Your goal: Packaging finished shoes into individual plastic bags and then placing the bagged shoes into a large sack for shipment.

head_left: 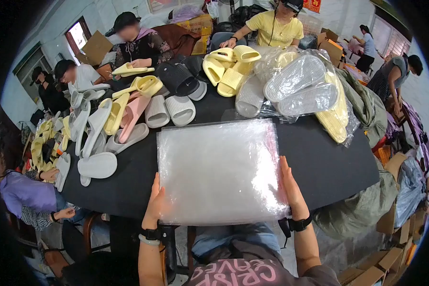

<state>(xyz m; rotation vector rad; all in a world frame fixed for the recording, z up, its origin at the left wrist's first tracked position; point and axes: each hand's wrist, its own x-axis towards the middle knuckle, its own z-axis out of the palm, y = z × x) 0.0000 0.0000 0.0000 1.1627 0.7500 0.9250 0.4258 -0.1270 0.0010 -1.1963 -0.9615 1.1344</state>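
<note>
A thick stack of clear plastic bags (217, 167) lies between my two hands, its near edge reaching past the table's front edge. My left hand (156, 202) holds it by the left side, with the thumb along the edge. At the opposite side my right hand (293, 186) presses against the stack, fingers pointing away from me. Part of the fingers of both hands is hidden by the stack. Beyond it stand grey slippers (169, 112), and to the right of those lie slippers packed in clear bags (300, 86).
White, pink and yellow slippers crowd the left of the black table (329, 167). Black slippers (177, 78) and yellow slippers (231, 71) sit at the back. Several people work around the table. Cardboard boxes (372, 269) and a green sack (357, 209) stand at the right.
</note>
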